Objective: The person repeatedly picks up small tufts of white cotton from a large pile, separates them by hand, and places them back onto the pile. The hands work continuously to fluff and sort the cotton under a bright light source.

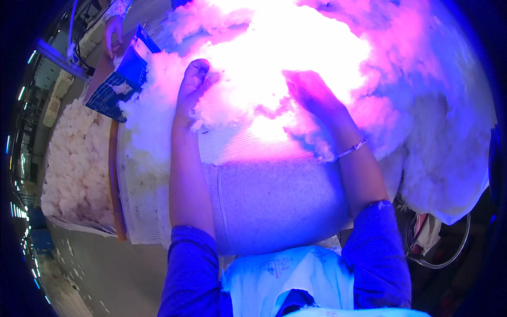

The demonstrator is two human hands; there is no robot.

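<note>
White, fluffy raw cotton [232, 100] is heaped across a ribbed table surface [227, 142] in front of me, its middle washed out by bright pink and violet light. My left hand [195, 84] is closed at the left side of the bright patch, fingers curled in against tufts of the cotton. Right of it, my right hand [314, 92] reaches into the heap with its fingers drawn together on the cotton; glare hides the fingertips. A thin bracelet [353, 148] circles my right wrist.
Another person's hand [112, 37] is at a blue and brown cardboard box [119, 79] at the far left. More off-white cotton [79, 169] lies beyond a wooden strip [116, 179]. A padded grey edge [280, 201] fronts me. Bulging cotton [443, 153] and a hose-like loop [465, 243] are at right.
</note>
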